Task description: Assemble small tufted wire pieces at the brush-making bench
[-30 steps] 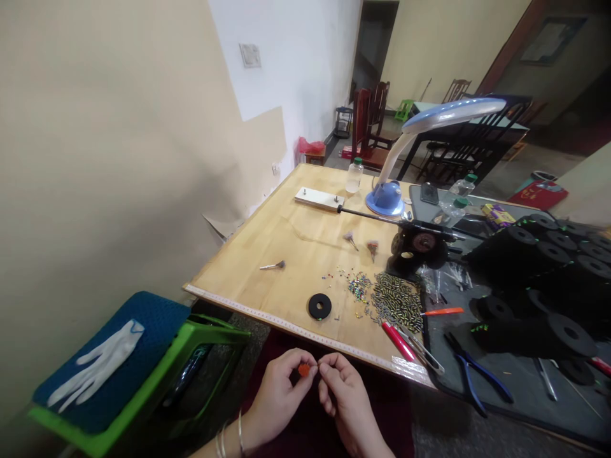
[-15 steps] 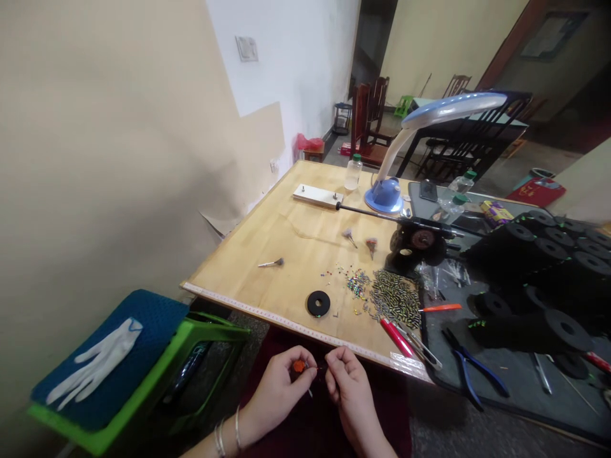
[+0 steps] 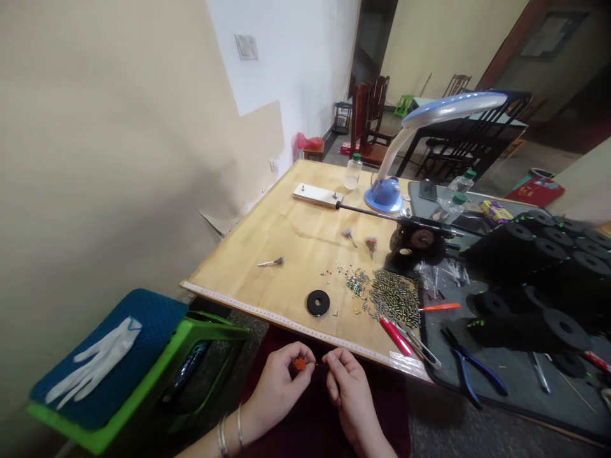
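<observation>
My left hand [image 3: 289, 378] is closed around a small orange-red tufted piece [image 3: 300, 364] in front of the table's near edge. Facing it, a short gap to the right, my right hand [image 3: 346, 385] pinches thumb against fingers on something too small to make out. A black foam ring [image 3: 318, 303] lies flat on the table just beyond both hands. Past it to the right are a scatter of tiny coloured beads [image 3: 357, 283] and a heap of small dark-and-yellow metal pieces [image 3: 395, 298].
A red-handled tool [image 3: 397, 337], tweezers [image 3: 420, 345] and blue pliers [image 3: 465, 366] lie at the right. Black foam rolls [image 3: 534, 331] crowd the grey mat. A blue lamp [image 3: 384, 194] stands behind. At left, a white glove [image 3: 98, 362] rests on a stool [image 3: 157, 305].
My left hand has turned slightly, and the orange-red piece has turned with it. The right hand has shifted very little.
</observation>
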A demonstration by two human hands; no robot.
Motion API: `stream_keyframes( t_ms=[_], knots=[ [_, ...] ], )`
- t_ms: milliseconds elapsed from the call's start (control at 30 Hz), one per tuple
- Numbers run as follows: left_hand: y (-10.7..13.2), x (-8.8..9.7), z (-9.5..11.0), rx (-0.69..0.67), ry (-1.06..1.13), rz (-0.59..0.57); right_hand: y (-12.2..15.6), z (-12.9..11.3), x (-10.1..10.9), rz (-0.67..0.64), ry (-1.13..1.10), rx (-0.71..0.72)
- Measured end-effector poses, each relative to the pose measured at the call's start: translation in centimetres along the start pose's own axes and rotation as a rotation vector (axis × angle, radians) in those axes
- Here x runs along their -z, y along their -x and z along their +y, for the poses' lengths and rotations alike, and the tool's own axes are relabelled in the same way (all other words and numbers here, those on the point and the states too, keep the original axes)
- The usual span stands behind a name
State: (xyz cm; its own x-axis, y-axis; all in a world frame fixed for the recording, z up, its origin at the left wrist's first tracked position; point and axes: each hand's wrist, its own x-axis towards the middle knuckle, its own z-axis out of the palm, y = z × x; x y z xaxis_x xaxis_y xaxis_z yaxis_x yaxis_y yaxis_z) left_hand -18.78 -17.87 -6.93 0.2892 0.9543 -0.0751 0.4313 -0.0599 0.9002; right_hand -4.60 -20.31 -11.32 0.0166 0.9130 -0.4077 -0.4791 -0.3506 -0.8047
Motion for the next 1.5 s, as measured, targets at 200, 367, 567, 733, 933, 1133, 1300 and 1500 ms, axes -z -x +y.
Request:
stream_keyframes(
  t_ms=[200,367,567,733,933,1133,1300,1500],
  knots=[
    [-0.2,-0.1,-0.1,-0.013,-0.019,0.013,0.2,-0.1,-0.1,-0.013,0.028,0.021],
    [-0.2,-0.1,-0.1,-0.021,-0.025,0.012,0.2,0.0,-0.1,-0.003,0.031,0.019],
    [-0.2,-0.2,0.2,-0.014,-0.019,-0.001,0.0,0.1,-0.1,0.03,0.016,0.032],
    [-0.3,-0.4,-0.5,-0.008,-0.015,0.021,0.0,0.3,-0.2,0.029,0.04,0.05],
    [-0.4,-0.7,-0.4,0.05,0.018,-0.007,0.0,0.3,-0.2,-0.002,0.086,0.078],
    [-0.7,-0.3,0.0,0.078,0.091,-0.024,-0.1,0.0,-0.1,-0.114,0.118,0.059],
    [-1.2,0.7,-0.3,0.117,0.247,-0.013,0.2,-0.2,-0.1,-0.148,0.266,0.069],
    [-1.9,1.3,0.0,0.097,0.27,0.101,0.6,-0.5,-0.3,-0.14,0.282,0.114]
  ],
)
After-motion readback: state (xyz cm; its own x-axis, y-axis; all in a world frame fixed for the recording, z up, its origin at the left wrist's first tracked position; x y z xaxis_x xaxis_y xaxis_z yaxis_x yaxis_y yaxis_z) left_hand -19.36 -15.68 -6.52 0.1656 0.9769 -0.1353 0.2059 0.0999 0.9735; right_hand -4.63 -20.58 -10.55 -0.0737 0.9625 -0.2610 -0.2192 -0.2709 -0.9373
